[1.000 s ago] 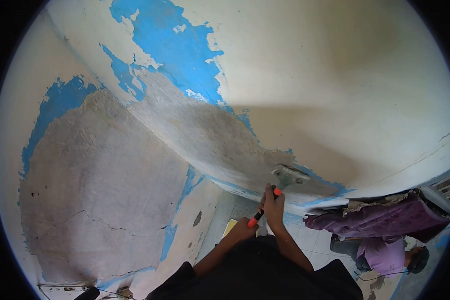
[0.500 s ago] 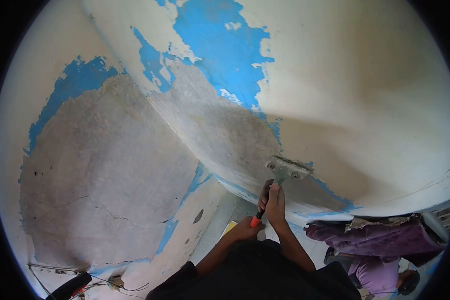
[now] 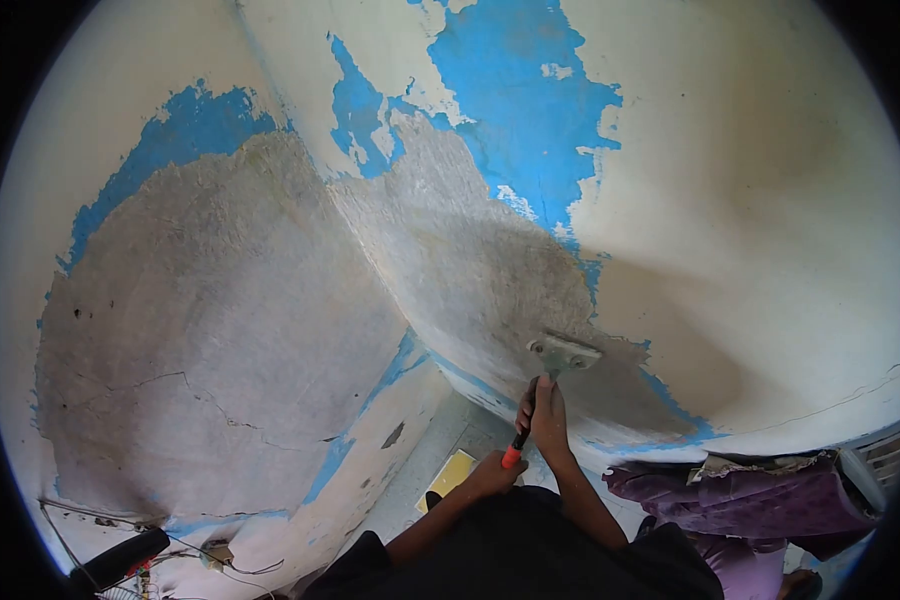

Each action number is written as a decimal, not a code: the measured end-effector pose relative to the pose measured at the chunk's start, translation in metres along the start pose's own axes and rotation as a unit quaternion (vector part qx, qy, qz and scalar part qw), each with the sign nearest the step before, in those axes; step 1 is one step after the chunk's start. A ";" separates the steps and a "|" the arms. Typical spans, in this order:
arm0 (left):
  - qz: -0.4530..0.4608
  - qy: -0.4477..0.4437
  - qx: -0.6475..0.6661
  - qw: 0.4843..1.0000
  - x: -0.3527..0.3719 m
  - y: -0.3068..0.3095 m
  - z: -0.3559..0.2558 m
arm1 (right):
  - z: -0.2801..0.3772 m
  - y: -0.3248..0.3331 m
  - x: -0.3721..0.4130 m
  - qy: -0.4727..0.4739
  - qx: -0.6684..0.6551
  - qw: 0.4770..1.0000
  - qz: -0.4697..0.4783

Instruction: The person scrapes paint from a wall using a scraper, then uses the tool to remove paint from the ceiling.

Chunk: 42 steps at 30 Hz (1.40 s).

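Note:
A metal scraper (image 3: 562, 353) with a black and orange handle is pressed blade-first against the wall, at the edge where bare grey plaster meets cream paint. My right hand (image 3: 547, 417) is wrapped around the upper part of the handle, just below the blade. My left hand (image 3: 490, 472) grips the orange lower end of the same handle. Both arms come up from my dark sleeves at the bottom of the view.
Two walls meet in a corner; large patches are scraped to grey plaster (image 3: 220, 330), with blue paint (image 3: 515, 90) and cream paint (image 3: 770, 200) around them. A person in purple clothing (image 3: 750, 500) is at lower right. Cables and a dark object (image 3: 120, 560) lie lower left.
The view has shifted, so the wall patches sit further right and up. The scraper blade has slid along the plaster edge, with both hands still on the handle.

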<state>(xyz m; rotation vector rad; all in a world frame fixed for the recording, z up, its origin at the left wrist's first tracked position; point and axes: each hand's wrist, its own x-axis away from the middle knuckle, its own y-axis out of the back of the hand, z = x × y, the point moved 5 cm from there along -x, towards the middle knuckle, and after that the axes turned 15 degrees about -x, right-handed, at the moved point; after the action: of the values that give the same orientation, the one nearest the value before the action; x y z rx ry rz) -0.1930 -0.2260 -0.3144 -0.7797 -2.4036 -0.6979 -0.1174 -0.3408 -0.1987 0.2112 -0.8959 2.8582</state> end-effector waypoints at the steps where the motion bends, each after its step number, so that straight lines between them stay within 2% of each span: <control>1: -0.006 -0.006 0.004 1.000 -0.002 0.001 0.006 | -0.011 0.004 -0.002 -0.004 -0.001 1.000 -0.009; 3: -0.017 -0.021 0.011 1.000 -0.009 0.004 0.010 | -0.004 -0.001 -0.007 0.011 -0.014 1.000 -0.003; 5: -0.010 -0.052 -0.040 0.998 0.000 0.024 -0.019 | 0.027 -0.016 -0.002 0.039 -0.036 0.998 0.022; 7: -0.018 -0.076 -0.063 0.995 0.005 0.038 -0.024 | 0.029 -0.021 0.003 0.030 -0.052 0.998 0.021; 10: -0.070 -0.063 -0.089 0.992 0.014 0.043 -0.014 | 0.012 -0.019 -0.004 0.011 -0.060 0.998 0.009; 13: -0.042 -0.013 -0.097 0.994 0.006 0.043 0.000 | -0.005 -0.011 -0.003 0.002 -0.069 0.998 0.003; 17: -0.065 -0.052 -0.117 0.990 0.021 0.061 -0.045 | 0.047 -0.034 0.002 0.059 -0.080 0.995 0.023; 19: -0.076 -0.071 -0.122 0.987 0.023 0.066 -0.058 | 0.046 -0.032 -0.002 0.057 -0.057 0.996 0.034; 23: -0.078 -0.028 -0.123 0.989 0.006 0.048 -0.019 | -0.005 -0.006 -0.012 0.025 -0.048 0.998 0.029; 26: -0.071 -0.042 -0.131 0.988 0.008 0.050 -0.015 | 0.002 -0.009 -0.004 0.010 -0.077 0.997 0.001; 29: -0.059 -0.045 -0.113 0.991 0.017 0.046 -0.029 | 0.035 -0.024 0.003 0.007 -0.053 0.999 0.004; 32: -0.056 -0.022 -0.114 0.992 0.018 0.050 -0.031 | 0.026 -0.018 -0.002 0.031 -0.041 0.998 0.028; 35: -0.064 -0.025 -0.105 0.992 0.015 0.042 -0.020 | 0.004 -0.009 -0.005 0.013 -0.027 1.000 0.008; 38: -0.066 -0.033 -0.123 0.990 0.019 0.054 -0.036 | 0.032 -0.020 -0.001 0.044 -0.067 0.996 0.033; 40: -0.065 -0.031 -0.128 0.989 0.028 0.062 -0.053 | 0.038 -0.025 0.006 0.036 -0.068 0.997 0.013; 42: -0.062 -0.028 -0.119 0.991 0.019 0.057 -0.037 | 0.035 -0.028 -0.001 0.031 -0.066 0.997 0.010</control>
<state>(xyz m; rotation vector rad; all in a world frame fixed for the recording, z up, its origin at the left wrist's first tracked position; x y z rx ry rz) -0.1587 -0.2010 -0.2579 -0.7554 -2.4655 -1.0405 -0.1085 -0.3382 -0.1547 0.0986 -1.0744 2.7941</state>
